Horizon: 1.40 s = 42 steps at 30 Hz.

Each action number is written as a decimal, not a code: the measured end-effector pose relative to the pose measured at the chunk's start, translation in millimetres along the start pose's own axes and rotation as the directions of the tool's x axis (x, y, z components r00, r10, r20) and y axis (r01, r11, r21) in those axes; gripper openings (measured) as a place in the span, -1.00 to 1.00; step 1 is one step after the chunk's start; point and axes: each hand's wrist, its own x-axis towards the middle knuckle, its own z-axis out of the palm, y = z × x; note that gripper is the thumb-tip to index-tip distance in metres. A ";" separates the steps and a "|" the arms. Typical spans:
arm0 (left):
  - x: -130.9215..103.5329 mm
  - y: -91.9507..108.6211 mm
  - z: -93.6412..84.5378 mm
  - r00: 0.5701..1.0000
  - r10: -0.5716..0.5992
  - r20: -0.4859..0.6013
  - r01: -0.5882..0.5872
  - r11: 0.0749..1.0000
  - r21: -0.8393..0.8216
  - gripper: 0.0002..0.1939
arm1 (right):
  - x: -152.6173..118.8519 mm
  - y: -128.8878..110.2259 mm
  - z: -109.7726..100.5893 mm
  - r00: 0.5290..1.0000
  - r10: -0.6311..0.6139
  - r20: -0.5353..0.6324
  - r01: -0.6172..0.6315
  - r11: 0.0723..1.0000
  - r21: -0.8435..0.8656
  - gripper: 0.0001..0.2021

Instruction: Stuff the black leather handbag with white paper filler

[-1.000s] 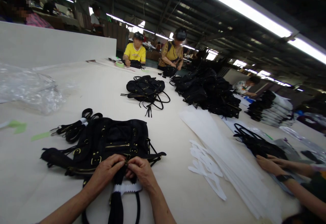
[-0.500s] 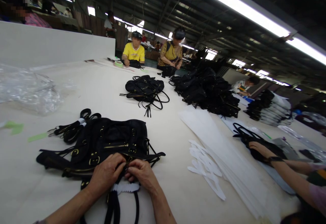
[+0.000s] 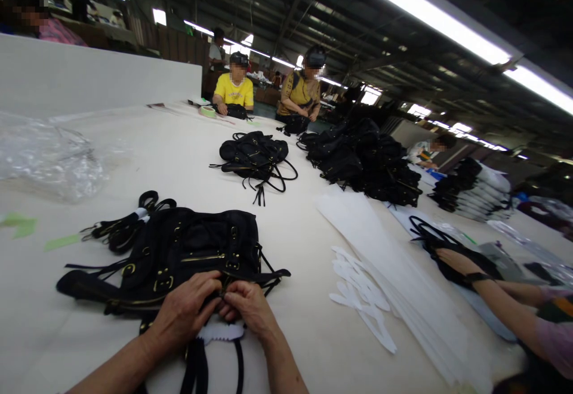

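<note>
On white table (image 3: pixel 313 227): left hand (image 3: pixel 185 310), right hand (image 3: pixel 250 309) both pinched on black handbag (image 3: pixel 188 251) edge; no readable writing.

Bag (image 3: pixel 179 256): black, gold buckles and zips, lying flat on the surface.
Straps (image 3: pixel 199 367): black, trailing toward the viewer.
Paper (image 3: pixel 221 331): white, scalloped, wrapped around the straps.

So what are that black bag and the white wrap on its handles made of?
The black bag looks like soft matte suede or fabric: it sags, with no shine, and has gold-toned metal buckles. The white wrap, under the left hand and right hand, seems thin paper or foam with a zigzag edge.
</note>
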 end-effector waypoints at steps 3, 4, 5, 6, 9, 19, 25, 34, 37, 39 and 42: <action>-0.8 -2.1 0.5 0.999 0.043 0.007 -0.044 0.999 0.027 -0.86 | 0.1 0.4 -0.3 1.000 0.001 0.012 -0.001 1.000 -0.006 -0.56; -1.1 -2.3 0.6 0.999 0.042 0.014 -0.043 0.999 0.030 -0.86 | 0.3 0.8 -0.2 1.000 0.002 0.013 -0.002 1.000 -0.010 -0.55; -1.2 -2.1 0.8 0.999 0.033 0.023 -0.033 0.999 0.031 -0.86 | 0.7 1.1 -0.1 1.000 0.004 0.014 -0.004 1.000 -0.016 -0.55; -1.0 -1.4 0.8 0.999 0.019 0.032 -0.020 0.999 0.030 -0.86 | 1.1 1.4 0.2 1.000 0.003 0.012 -0.003 1.000 -0.021 -0.56; 1.7 2.4 0.3 0.998 -0.028 0.062 0.028 1.000 0.004 -0.88 | 1.8 1.6 2.5 1.000 -0.005 -0.002 0.005 1.000 -0.029 -0.57; 6.9 7.9 -19.3 0.999 -0.035 0.009 0.035 0.999 -0.034 -0.89 | -24.7 -5.4 1.8 0.976 -0.056 -0.209 0.085 0.988 0.132 -0.63; 13.7 16.7 -24.2 0.996 0.025 0.085 -0.015 0.992 -0.122 -0.88 | -33.4 -5.6 -3.8 0.968 -0.059 -0.245 0.128 0.953 0.274 -0.73; 24.9 30.4 -6.1 0.890 -0.233 0.391 0.432 0.704 -0.564 -0.82 | -31.7 3.0 -13.8 0.938 -0.238 -0.254 0.207 0.968 -0.143 -0.75; 27.0 27.3 -0.9 0.865 -0.281 0.416 0.499 0.568 -0.654 -0.77 | -35.0 3.6 -15.1 0.879 -0.382 -0.286 0.241 0.873 -0.425 -0.72; 28.9 25.6 1.1 0.855 -0.313 0.413 0.519 0.513 -0.684 -0.74 | -37.3 2.4 -13.8 0.819 -0.501 -0.279 0.258 0.757 -0.600 -0.71; 31.7 27.0 -1.0 0.842 -0.355 0.406 0.537 0.479 -0.694 -0.73 | -39.3 0.4 -10.1 0.761 -0.616 -0.202 0.299 0.611 -0.733 -0.64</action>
